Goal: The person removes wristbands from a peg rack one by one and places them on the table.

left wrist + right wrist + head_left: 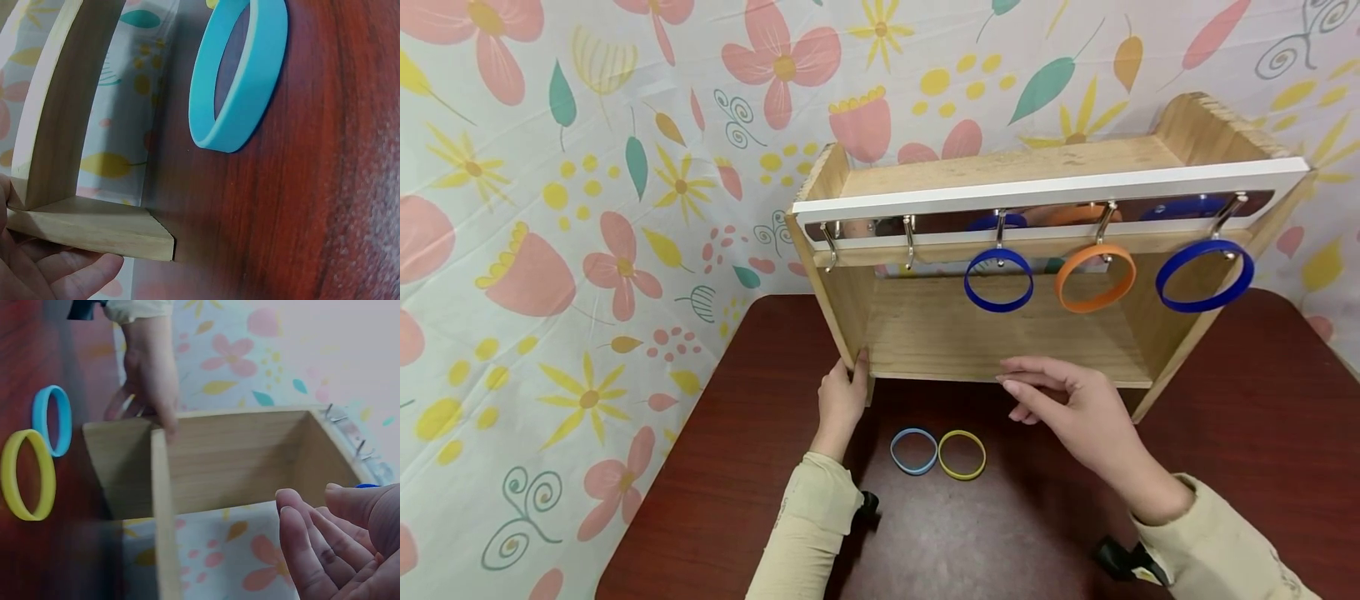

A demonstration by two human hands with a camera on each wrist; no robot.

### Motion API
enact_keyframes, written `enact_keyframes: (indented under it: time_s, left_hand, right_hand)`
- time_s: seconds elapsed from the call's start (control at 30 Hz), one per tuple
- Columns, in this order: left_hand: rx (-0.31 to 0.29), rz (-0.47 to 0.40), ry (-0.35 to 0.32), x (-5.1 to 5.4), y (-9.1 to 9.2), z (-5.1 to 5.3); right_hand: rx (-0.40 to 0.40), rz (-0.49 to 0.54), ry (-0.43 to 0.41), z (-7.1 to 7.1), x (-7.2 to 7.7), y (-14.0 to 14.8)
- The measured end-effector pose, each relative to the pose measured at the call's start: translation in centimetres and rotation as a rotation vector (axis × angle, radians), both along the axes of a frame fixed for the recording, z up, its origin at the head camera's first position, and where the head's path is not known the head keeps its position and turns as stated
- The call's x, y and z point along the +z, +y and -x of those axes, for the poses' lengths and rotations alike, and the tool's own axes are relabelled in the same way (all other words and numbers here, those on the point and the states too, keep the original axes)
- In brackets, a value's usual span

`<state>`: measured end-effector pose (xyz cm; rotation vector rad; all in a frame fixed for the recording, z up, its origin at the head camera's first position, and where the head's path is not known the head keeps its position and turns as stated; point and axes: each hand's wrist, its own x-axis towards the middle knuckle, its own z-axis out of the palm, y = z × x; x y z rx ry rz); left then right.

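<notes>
My left hand (841, 402) grips the lower left side of a wooden shelf rack (940, 329); the left wrist view shows its fingers (81, 270) around the board's edge. In front of the lower board hovers my right hand (1086, 412), holding nothing, its fingers loosely bent and thumb apart. Above it, a blue wristband (998, 282), an orange wristband (1096, 278) and another blue wristband (1205, 276) hang from metal hooks on the rack's white rail (887, 206). On the table below lie a light blue wristband (913, 452) and a yellow wristband (962, 455), side by side.
Two hooks at the left of the rail, including the leftmost hook (830, 247), bear no band. The rack stands on a dark red-brown table (715, 467). Behind it hangs a flower-patterned cloth (647, 208).
</notes>
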<state>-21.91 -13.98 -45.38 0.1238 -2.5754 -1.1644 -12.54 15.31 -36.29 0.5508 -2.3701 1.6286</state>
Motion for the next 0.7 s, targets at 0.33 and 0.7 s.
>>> enact_keyframes:
  time_s: [0.33, 0.7]
  left_hand:
    - [-0.001, -0.008, -0.009, 0.1, -0.1, -0.1]
    - [-0.003, -0.013, -0.005, 0.0, 0.0, 0.0]
  right_hand:
    - [-0.048, -0.024, 0.097, 0.2, 2.9, 0.2]
    - [-0.117, -0.008, 0.111, 0.8, 4.2, 0.6]
